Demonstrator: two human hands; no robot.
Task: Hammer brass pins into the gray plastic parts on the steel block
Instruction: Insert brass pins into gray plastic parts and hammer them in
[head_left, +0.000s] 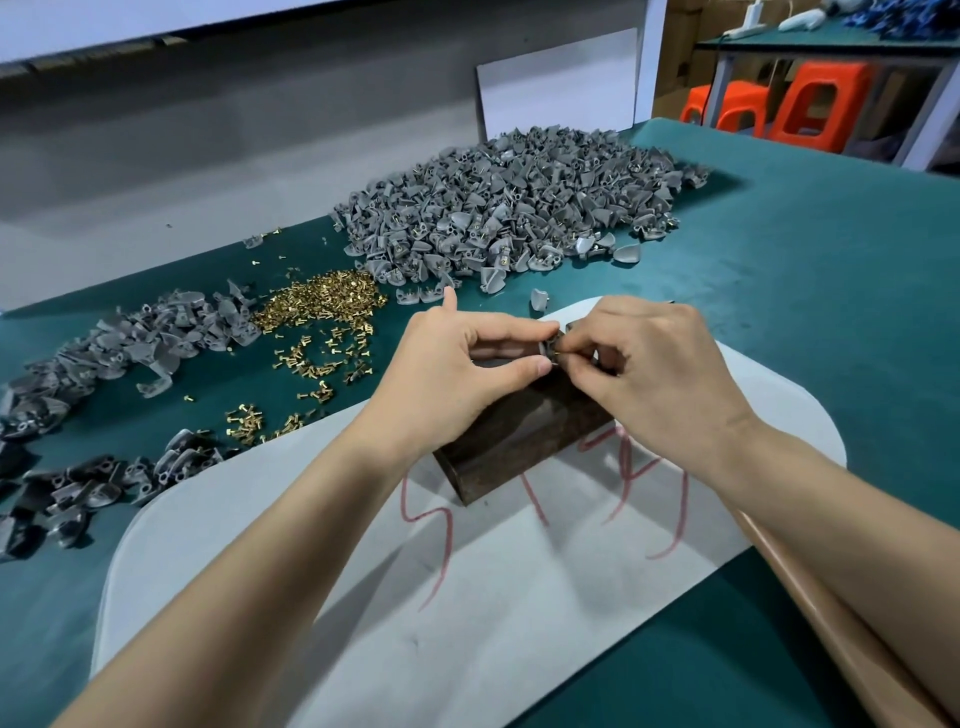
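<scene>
Head view, left hand (457, 374): thumb and fingers curled, pinching one gray plastic part (546, 345).
Right hand (670, 374): fingertips pinch a brass pin (558, 353) that touches this part.
Steel block (519, 434): just under both hands, on a white sheet (519, 597).
Loose brass pins (322, 306): on the counter (831, 270), left of the left hand.
Big gray pile (509, 208): beyond the hands.
</scene>
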